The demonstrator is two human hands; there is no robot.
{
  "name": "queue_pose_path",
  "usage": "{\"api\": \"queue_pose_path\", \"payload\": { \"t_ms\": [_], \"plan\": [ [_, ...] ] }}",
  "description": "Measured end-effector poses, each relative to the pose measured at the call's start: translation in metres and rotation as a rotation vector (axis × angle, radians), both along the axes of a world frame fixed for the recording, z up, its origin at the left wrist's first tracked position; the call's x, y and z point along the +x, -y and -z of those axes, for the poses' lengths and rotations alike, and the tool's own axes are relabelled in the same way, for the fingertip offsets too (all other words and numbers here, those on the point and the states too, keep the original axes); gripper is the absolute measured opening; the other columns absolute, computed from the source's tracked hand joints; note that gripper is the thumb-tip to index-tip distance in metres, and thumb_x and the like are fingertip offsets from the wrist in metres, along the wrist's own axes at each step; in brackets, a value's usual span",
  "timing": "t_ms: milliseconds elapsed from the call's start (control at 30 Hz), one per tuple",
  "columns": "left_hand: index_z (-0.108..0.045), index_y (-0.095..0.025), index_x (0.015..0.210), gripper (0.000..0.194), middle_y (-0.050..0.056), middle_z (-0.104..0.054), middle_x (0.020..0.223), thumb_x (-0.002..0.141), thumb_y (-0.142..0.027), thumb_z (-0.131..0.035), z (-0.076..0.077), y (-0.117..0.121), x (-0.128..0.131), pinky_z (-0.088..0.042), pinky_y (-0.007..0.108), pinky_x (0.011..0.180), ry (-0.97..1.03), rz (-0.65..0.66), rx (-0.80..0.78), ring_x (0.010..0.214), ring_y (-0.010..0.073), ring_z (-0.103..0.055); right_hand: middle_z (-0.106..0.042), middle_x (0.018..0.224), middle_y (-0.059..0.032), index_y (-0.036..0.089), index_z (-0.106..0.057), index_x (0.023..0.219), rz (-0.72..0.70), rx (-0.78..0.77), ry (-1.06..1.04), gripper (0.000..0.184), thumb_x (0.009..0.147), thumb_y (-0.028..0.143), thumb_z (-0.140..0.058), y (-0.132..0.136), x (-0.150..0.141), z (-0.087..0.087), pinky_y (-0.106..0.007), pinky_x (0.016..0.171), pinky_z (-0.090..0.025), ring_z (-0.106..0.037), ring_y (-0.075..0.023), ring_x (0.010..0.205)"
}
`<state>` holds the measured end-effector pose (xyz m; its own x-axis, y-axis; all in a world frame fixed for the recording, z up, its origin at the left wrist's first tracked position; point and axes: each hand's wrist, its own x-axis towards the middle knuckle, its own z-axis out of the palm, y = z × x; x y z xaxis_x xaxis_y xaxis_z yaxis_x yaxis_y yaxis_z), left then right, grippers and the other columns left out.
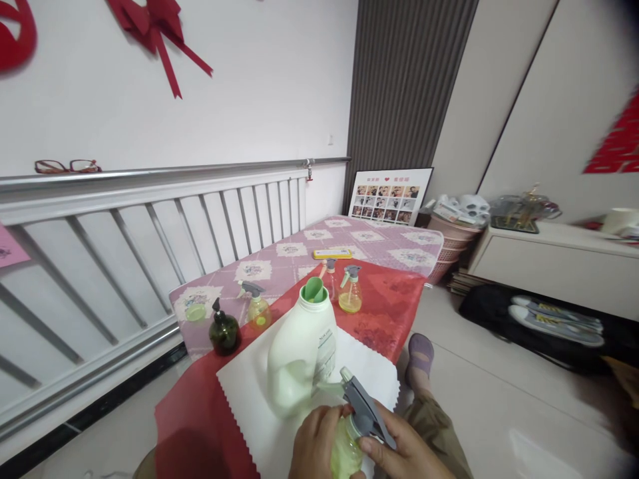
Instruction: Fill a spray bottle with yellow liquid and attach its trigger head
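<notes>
A small spray bottle (345, 449) of yellow-green liquid is at the bottom centre. My left hand (317, 442) is wrapped round its body. My right hand (404, 452) is closed on its grey trigger head (364, 409), fingers curled round the neck. Just behind them a large white jug (299, 349) with a green open spout stands on a white cloth (249, 399).
On the red cloth (394, 299) stand two more spray bottles (350, 290) and a third (256, 307), beside a dark green pump bottle (223, 329). A yellow flat item (332, 253) lies on the patterned table. White railing on the left; low cabinet, baskets and shoes on the right.
</notes>
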<state>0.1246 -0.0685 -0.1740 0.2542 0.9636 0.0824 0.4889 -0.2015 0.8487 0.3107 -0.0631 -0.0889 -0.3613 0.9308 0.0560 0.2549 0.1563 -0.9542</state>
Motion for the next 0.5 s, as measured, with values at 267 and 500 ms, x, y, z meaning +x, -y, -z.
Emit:
{"api": "queue_pose_path", "payload": {
  "t_ms": [267, 500],
  "plan": [
    [-0.051, -0.02, 0.139, 0.082, 0.014, -0.059, 0.139, 0.058, -0.017, -0.069, 0.009, -0.005, -0.008, -0.042, 0.046, 0.115, -0.047, 0.085, -0.01, 0.131, 0.0336, -0.053, -0.065, 0.131, -0.014, 0.022, -0.061, 0.135, -0.074, -0.022, 0.247, 0.062, 0.087, 0.061, -0.057, -0.001, 0.003, -0.011, -0.048, 0.118, -0.037, -0.057, -0.0308, 0.127],
    [-0.057, -0.017, 0.133, 0.074, 0.015, -0.064, 0.134, 0.06, -0.019, -0.071, -0.002, 0.005, -0.003, -0.043, 0.045, 0.113, 0.028, 0.003, 0.05, 0.128, 0.033, -0.057, -0.07, 0.12, -0.0094, 0.026, -0.068, 0.12, -0.102, 0.11, 0.237, 0.043, 0.085, 0.05, -0.065, -0.002, -0.005, -0.021, -0.037, 0.103, -0.051, -0.066, -0.0271, 0.111]
  ]
}}
